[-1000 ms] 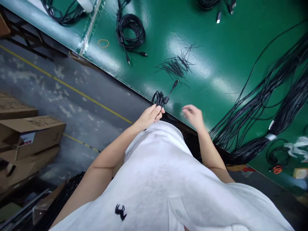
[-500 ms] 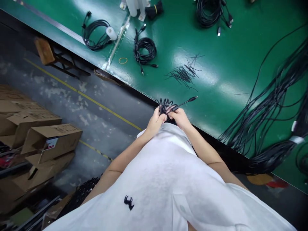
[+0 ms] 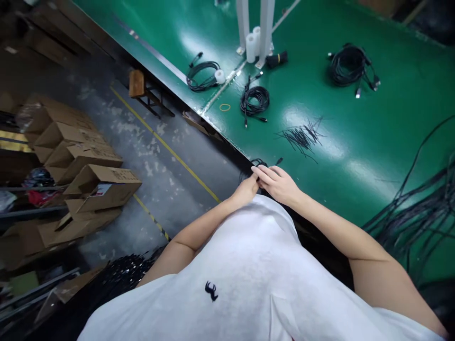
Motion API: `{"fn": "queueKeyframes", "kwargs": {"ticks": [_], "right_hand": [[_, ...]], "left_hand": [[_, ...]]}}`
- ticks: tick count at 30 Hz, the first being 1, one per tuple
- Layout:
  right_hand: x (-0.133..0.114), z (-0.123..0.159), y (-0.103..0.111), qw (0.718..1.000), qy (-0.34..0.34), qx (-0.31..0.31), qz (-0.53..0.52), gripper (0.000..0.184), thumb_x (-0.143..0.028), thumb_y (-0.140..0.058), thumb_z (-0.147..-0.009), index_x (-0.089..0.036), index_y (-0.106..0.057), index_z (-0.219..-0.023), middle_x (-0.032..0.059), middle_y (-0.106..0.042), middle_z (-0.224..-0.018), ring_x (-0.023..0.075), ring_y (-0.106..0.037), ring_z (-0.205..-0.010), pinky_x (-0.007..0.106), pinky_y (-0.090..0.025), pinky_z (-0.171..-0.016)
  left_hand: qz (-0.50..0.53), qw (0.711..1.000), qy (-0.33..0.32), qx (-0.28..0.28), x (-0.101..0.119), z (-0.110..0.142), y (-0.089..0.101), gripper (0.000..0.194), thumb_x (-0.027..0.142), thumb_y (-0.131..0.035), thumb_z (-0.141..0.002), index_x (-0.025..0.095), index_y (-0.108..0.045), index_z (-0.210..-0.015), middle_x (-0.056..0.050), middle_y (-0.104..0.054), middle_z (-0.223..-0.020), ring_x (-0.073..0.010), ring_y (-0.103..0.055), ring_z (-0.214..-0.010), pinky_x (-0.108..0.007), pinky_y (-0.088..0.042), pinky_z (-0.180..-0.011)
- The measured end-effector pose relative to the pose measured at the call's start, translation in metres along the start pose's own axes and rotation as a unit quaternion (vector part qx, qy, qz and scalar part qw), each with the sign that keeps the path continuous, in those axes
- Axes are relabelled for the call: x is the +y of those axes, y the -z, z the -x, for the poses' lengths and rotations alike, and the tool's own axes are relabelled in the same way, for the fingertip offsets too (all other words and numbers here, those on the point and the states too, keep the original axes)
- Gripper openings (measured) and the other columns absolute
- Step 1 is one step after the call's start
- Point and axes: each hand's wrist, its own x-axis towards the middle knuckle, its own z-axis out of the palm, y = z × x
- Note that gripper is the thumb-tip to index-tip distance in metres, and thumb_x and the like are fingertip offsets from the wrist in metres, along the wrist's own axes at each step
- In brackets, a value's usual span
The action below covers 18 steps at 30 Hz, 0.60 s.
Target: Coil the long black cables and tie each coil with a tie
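Note:
At the table's near edge, a coiled black cable is mostly covered by my two hands. My left hand is closed around the coil from the left. Over the top of it lies my right hand, its fingers bent across the coil and touching my left hand's fingertips. A cable plug pokes out just beyond the right hand. Past my hands on the table lies a loose pile of short black ties. Another coiled cable rests farther left, beside a yellow rubber band.
The green table also bears a cable coil with a white roll, another coil at the back right, and a large bundle of loose cables at right. White posts rise at the back. Cardboard boxes and a wooden stool stand left.
The view has shifted, so the table things appear lower and farther right. My right hand has moved over the top of the coil, covering most of it and the plug end.

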Motion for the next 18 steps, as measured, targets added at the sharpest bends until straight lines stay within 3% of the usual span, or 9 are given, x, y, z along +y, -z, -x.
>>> {"fn": "queueKeyframes", "kwargs": {"ticks": [2,4,8,14,18], "right_hand": [[0.009,-0.003,0.005,0.998,0.061,0.006,0.009,0.028,-0.014,-0.043,-0.097,-0.008,-0.070,-0.099,0.0154,-0.064,-0.121,0.0253,-0.052,-0.115,0.038,-0.041,-0.098],[0.015,-0.004,0.009,0.996,0.091,0.006,0.002,0.028,-0.015,-0.044,-0.096,-0.007,-0.071,-0.091,0.0159,-0.067,-0.110,0.0252,-0.056,-0.106,0.039,-0.045,-0.095],[0.022,-0.002,0.012,0.990,0.142,0.008,0.002,0.030,-0.015,-0.043,-0.097,-0.007,-0.071,-0.092,0.0165,-0.067,-0.105,0.0247,-0.058,-0.099,0.039,-0.050,-0.091],[0.037,0.003,0.010,0.979,0.202,0.017,0.030,0.032,-0.011,-0.037,-0.096,-0.007,-0.069,-0.091,0.0149,-0.067,-0.095,0.0218,-0.062,-0.079,0.036,-0.055,-0.073],[0.049,0.006,0.009,0.967,0.246,0.020,0.057,0.031,-0.003,-0.035,-0.092,-0.004,-0.066,-0.100,0.0167,-0.067,-0.099,0.0229,-0.064,-0.083,0.037,-0.057,-0.075]], "left_hand": [[0.059,0.997,0.013,-0.044,0.004,0.002,0.003,0.017,0.021,-0.048,-0.091,0.014,-0.057,-0.105,-0.002,-0.063,-0.081,-0.0142,-0.057,-0.074,-0.026,-0.044,-0.071],[0.132,0.987,0.033,-0.085,0.008,0.004,0.005,0.020,0.024,-0.043,-0.094,0.012,-0.059,-0.097,-0.001,-0.060,-0.075,-0.0109,-0.050,-0.065,-0.025,-0.041,-0.066],[0.263,0.953,0.089,-0.123,0.012,0.003,0.005,0.024,0.016,-0.038,-0.094,0.008,-0.061,-0.089,0.001,-0.055,-0.068,-0.0075,-0.037,-0.055,-0.025,-0.031,-0.057],[0.350,0.917,0.130,-0.140,0.008,-0.009,0.004,0.022,0.012,-0.056,-0.087,0.007,-0.066,-0.106,0.000,-0.058,-0.071,-0.0065,-0.041,-0.057,-0.025,-0.031,-0.058],[0.375,0.903,0.133,-0.163,-0.004,-0.024,0.001,0.026,0.012,-0.065,-0.079,0.010,-0.067,-0.105,0.001,-0.058,-0.070,-0.0084,-0.049,-0.061,-0.024,-0.035,-0.058]]}}
